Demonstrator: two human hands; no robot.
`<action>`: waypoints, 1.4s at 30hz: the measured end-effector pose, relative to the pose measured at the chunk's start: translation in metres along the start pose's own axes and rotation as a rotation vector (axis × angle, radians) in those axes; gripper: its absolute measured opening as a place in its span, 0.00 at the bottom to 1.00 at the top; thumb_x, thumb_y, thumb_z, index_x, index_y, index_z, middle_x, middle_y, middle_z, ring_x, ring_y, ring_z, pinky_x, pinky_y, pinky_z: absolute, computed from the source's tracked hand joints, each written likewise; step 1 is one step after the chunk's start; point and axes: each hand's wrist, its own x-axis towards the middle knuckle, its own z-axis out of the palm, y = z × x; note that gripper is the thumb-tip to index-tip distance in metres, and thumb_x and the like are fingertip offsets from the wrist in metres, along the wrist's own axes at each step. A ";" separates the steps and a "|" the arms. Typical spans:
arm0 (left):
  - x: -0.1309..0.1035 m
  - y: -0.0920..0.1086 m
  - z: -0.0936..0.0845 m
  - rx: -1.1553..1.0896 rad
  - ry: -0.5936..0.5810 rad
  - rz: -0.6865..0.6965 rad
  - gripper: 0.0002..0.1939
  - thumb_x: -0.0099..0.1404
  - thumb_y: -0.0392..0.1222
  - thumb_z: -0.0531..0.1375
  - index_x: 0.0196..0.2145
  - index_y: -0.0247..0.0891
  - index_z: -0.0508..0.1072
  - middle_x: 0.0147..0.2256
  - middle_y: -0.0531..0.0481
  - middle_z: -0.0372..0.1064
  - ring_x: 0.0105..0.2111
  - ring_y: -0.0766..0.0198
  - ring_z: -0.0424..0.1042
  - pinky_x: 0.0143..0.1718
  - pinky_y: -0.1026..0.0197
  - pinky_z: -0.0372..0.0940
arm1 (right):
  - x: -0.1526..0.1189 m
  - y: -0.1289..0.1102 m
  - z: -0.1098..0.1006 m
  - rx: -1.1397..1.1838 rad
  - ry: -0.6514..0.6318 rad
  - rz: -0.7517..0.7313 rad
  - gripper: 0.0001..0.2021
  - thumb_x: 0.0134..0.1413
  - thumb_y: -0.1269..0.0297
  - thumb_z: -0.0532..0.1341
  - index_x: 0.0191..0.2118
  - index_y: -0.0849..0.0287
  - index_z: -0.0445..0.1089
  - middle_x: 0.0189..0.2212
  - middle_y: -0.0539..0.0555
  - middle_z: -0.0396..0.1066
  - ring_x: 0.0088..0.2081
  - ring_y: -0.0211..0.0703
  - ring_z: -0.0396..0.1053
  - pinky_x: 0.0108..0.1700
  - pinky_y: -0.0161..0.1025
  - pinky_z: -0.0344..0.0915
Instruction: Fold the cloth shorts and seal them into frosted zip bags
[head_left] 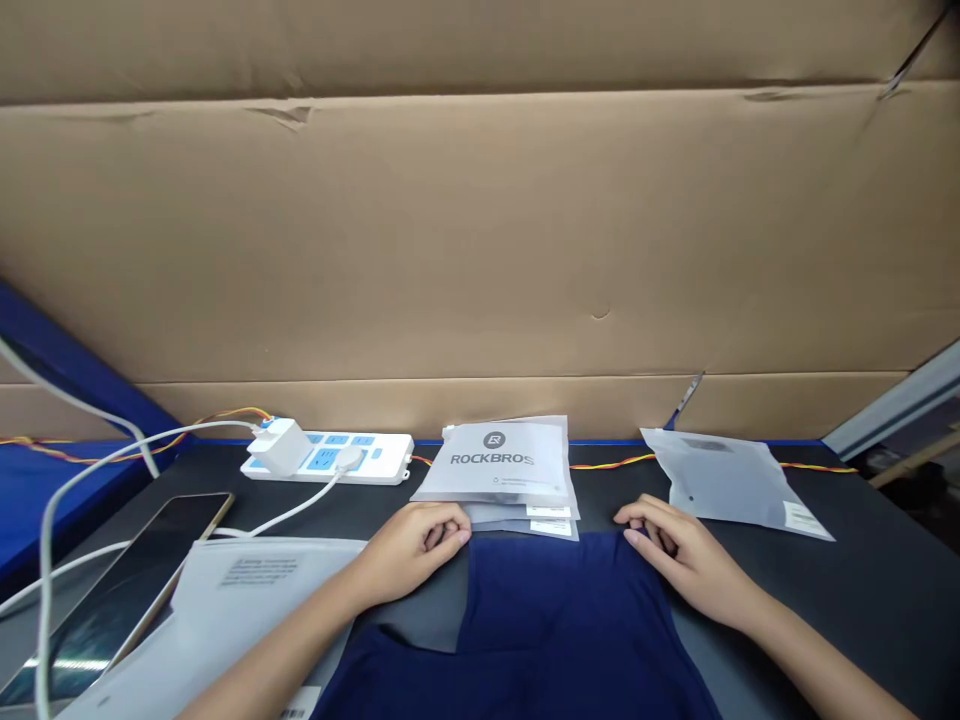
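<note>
So far the navy garment (540,620) lies partly folded on the desk (862,590), its far corners pinched by the curled left hand (416,550) and right hand (675,560); bagging remains.

Even, soft indoor light; sharp centre.
Glare streaked the tablet (112,600) at lower left. Shadows under the hands were faint. Wide-lens bending curved the cardboard (480,230) edges, and the corners softened slightly.

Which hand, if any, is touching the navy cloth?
Touching, both: the head view shows the left hand and right hand gripping the cloth at its top corners.
</note>
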 end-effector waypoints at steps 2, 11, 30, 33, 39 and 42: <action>0.000 0.000 0.000 0.005 -0.001 -0.006 0.12 0.72 0.45 0.54 0.35 0.40 0.73 0.25 0.57 0.63 0.25 0.67 0.60 0.28 0.65 0.55 | 0.000 -0.001 -0.001 -0.006 -0.001 -0.003 0.12 0.69 0.54 0.51 0.46 0.52 0.69 0.34 0.50 0.65 0.29 0.40 0.62 0.34 0.39 0.61; 0.000 0.003 0.000 0.009 0.010 -0.009 0.12 0.72 0.45 0.54 0.35 0.39 0.74 0.25 0.57 0.63 0.25 0.66 0.60 0.29 0.65 0.55 | 0.001 -0.001 -0.001 -0.024 -0.001 -0.015 0.12 0.69 0.55 0.52 0.45 0.53 0.70 0.34 0.50 0.66 0.29 0.40 0.62 0.33 0.39 0.61; 0.000 0.003 0.000 0.030 0.016 0.001 0.13 0.72 0.46 0.53 0.35 0.40 0.74 0.24 0.57 0.63 0.24 0.66 0.60 0.29 0.65 0.56 | 0.000 -0.004 -0.005 0.128 0.013 -0.009 0.19 0.72 0.53 0.45 0.42 0.52 0.71 0.38 0.52 0.70 0.41 0.47 0.69 0.47 0.43 0.62; 0.000 0.003 0.000 0.037 0.019 0.008 0.13 0.72 0.46 0.53 0.35 0.40 0.74 0.25 0.56 0.64 0.24 0.66 0.60 0.29 0.65 0.55 | -0.001 -0.004 -0.005 0.160 0.017 0.000 0.21 0.72 0.51 0.43 0.42 0.52 0.72 0.36 0.52 0.69 0.37 0.45 0.66 0.43 0.42 0.62; 0.000 0.003 0.000 0.029 0.024 0.006 0.14 0.72 0.47 0.53 0.35 0.39 0.74 0.25 0.56 0.64 0.25 0.66 0.61 0.29 0.65 0.56 | -0.001 0.011 -0.003 0.343 0.075 -0.009 0.33 0.70 0.46 0.33 0.44 0.54 0.74 0.33 0.54 0.68 0.30 0.44 0.63 0.35 0.43 0.60; 0.000 0.004 -0.001 -0.003 0.016 -0.004 0.15 0.72 0.49 0.53 0.34 0.39 0.74 0.24 0.56 0.62 0.25 0.66 0.60 0.28 0.65 0.55 | 0.001 0.023 -0.003 0.482 0.105 0.045 0.39 0.68 0.44 0.28 0.48 0.56 0.73 0.29 0.55 0.69 0.29 0.47 0.64 0.32 0.43 0.59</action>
